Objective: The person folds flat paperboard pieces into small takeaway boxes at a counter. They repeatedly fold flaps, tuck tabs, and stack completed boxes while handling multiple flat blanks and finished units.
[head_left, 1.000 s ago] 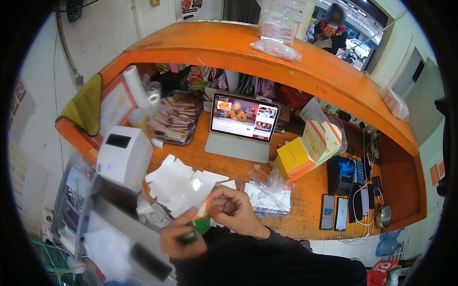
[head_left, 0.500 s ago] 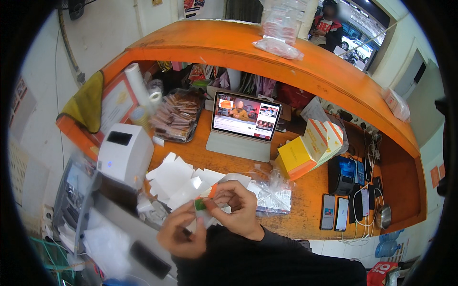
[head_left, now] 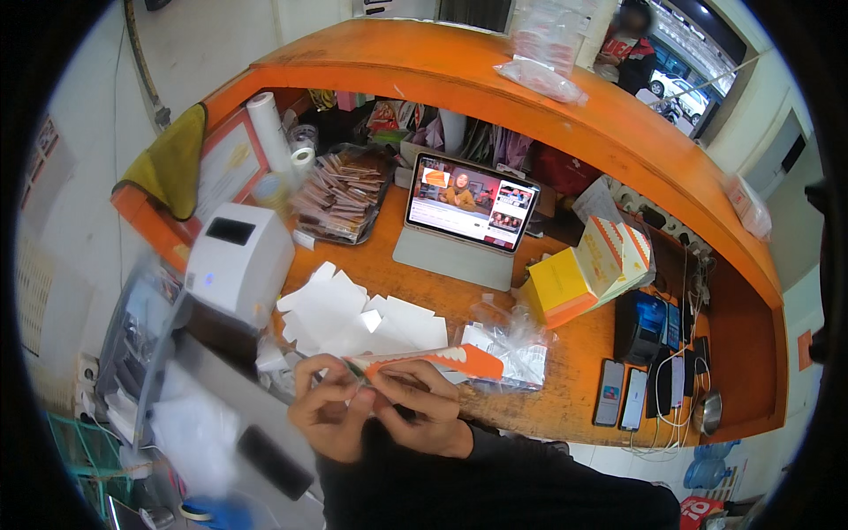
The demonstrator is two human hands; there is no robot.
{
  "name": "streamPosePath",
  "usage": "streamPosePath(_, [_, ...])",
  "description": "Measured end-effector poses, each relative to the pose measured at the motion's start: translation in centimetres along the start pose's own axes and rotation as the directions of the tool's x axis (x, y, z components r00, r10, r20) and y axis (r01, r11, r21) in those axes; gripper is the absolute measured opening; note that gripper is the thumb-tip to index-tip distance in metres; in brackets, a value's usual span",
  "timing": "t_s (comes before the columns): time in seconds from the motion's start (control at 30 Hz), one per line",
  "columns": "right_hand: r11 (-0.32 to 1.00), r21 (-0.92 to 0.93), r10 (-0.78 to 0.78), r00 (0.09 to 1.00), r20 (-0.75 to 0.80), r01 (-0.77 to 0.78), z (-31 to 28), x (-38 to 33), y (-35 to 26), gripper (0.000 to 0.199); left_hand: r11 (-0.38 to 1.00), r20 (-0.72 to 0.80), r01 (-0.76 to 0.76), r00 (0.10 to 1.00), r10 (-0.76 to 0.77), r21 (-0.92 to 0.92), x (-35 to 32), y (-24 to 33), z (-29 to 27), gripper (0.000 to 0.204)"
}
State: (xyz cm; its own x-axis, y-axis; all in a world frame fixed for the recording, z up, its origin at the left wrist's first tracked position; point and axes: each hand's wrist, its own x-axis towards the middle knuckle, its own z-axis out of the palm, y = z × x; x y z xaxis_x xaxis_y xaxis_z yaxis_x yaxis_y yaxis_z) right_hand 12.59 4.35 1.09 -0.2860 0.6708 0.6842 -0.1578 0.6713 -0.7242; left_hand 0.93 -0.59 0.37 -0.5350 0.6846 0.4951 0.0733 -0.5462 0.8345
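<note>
- Fingers of the left hand (head_left: 329, 412) and right hand (head_left: 427, 410) pinch the left end of an orange-and-white printed card (head_left: 481, 360), held up before white card sheets (head_left: 322, 314) on the worktop (head_left: 375, 269).
- I'd press evenly with both thumbs; a lopsided pinch could buckle it.
- Just beyond, a clear-bagged packet (head_left: 528, 360) bears small print, unreadable from here.
- Further off, lettering on the yellow-and-orange box (head_left: 558, 287) and tablet (head_left: 473, 201) is too fine to read.

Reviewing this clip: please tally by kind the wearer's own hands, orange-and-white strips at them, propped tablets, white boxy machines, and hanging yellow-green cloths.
Left hand and right hand: 2
Orange-and-white strip: 1
Tablet: 1
White boxy machine: 1
Yellow-green cloth: 1
Total: 6
</note>
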Motion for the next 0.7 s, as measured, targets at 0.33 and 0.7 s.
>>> streamPosePath(0.33, [0.986, 0.135, 0.071, 0.983, 0.17, -0.094, -0.9, 1.0, -0.7, 0.055, 0.967, -0.081, 0.043, 0.996, -0.024, 0.249, 0.7, 1.9, 0.9, 0.018])
streamPosePath(0.7, [0.972, -0.158, 0.12, 0.944, -0.307, -0.175, -1.7, 2.6, 0.3, 0.041, 0.98, -0.192, 0.2, 0.961, -0.196, -0.002, 0.8, 2.2, -0.9, 0.01])
